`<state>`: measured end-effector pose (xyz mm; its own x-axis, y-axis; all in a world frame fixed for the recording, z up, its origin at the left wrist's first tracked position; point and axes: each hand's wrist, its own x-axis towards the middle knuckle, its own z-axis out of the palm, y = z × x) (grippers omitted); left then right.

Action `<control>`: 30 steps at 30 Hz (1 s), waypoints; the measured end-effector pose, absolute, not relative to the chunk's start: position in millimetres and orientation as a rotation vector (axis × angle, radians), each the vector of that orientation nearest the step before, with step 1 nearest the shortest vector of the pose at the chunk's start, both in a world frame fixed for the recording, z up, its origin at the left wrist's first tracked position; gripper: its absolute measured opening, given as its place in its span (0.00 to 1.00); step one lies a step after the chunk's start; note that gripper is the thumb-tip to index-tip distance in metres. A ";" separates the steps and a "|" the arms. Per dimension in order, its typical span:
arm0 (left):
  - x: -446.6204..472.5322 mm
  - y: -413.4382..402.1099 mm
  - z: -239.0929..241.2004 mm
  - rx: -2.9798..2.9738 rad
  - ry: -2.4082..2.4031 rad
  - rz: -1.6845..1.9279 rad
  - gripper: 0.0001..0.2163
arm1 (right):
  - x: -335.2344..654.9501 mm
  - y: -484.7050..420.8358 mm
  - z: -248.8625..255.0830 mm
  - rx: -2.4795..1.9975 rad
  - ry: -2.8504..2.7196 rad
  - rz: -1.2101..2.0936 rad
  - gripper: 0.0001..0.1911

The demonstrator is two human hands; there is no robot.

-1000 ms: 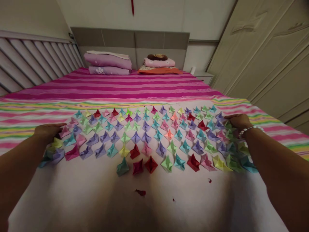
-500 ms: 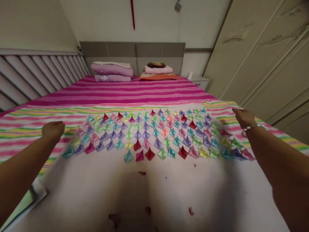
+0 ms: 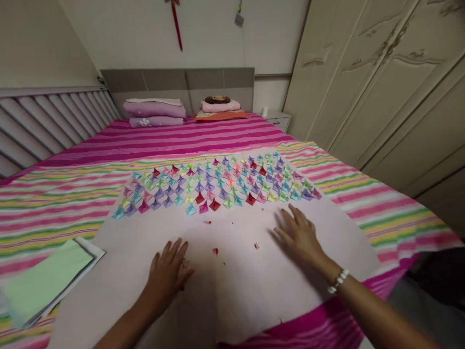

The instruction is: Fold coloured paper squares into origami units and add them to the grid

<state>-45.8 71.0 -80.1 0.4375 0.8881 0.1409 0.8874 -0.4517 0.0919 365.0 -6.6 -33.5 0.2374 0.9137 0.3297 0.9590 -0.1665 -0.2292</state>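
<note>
A large pale pink sheet (image 3: 236, 286) lies on a striped bed. Several small folded paper shapes (image 3: 214, 186) in many colours stand in rows on its far part. My left hand (image 3: 169, 271) lies flat on the sheet with its fingers spread, holding nothing. My right hand (image 3: 300, 235), with a bead bracelet at the wrist, also rests flat and open on the sheet, just short of the nearest row. A few red paper scraps (image 3: 215, 251) lie between my hands.
A stack of green and white paper (image 3: 43, 283) lies on the bed at the left. Pillows (image 3: 154, 111) sit at the headboard. A wardrobe (image 3: 381, 82) runs along the right, and a slatted panel (image 3: 43, 126) along the left.
Both hands have left the outer ends of the rows and come back to rest flat on the near part of the sheet. The view has pulled back, showing the paper stack.
</note>
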 end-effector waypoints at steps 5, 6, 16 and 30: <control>-34.9 58.6 -83.2 2.724 1.640 0.190 0.29 | 338.9 -23.7 -65.0 -2.258 -1.774 -0.051 0.32; -34.2 59.5 -83.4 2.731 1.637 0.196 0.29 | 337.9 -23.6 -68.1 -2.263 -1.773 -0.062 0.32; -31.3 57.5 -87.3 2.752 1.605 0.345 0.28 | 336.2 -21.0 -88.2 -2.224 -1.742 -0.208 0.30; -33.5 55.8 -78.8 2.604 1.504 0.355 0.30 | 337.3 -17.5 -88.9 -2.310 -1.751 -0.169 0.33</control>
<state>-33.5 55.8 -78.8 0.4805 0.8649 0.1448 0.8384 -0.5015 0.2136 337.3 -17.5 -88.9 0.2759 0.9324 0.2336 0.9598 -0.2543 -0.1186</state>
